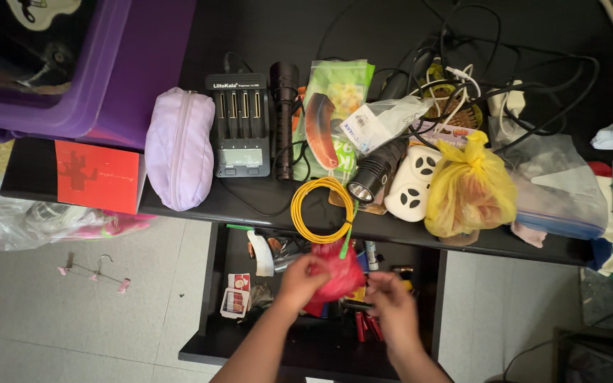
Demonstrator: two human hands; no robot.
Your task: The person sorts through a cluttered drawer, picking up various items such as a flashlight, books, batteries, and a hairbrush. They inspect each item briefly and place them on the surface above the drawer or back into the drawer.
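Note:
My left hand (pixel 301 278) grips a crumpled red plastic bag (pixel 336 272) over an open black drawer (pixel 211 291) below the desk edge. My right hand (pixel 391 301) hovers just right of the bag, blurred, fingers curled near the bag's lower edge; whether it holds anything is unclear. The drawer holds small clutter, including a card of small batteries (pixel 236 301) and red-handled tools (pixel 365 325), partly hidden by my hands.
The black desk (pixel 37 177) carries a lilac pouch (pixel 179 147), a battery charger (pixel 240 125), two flashlights (pixel 374 173), a yellow wire coil (pixel 321 209), a tied yellow bag (pixel 471 186), tangled cables, a red card (pixel 97 176) and a purple bin (pixel 129 64). A small hanger (pixel 94 272) lies on the tiled floor.

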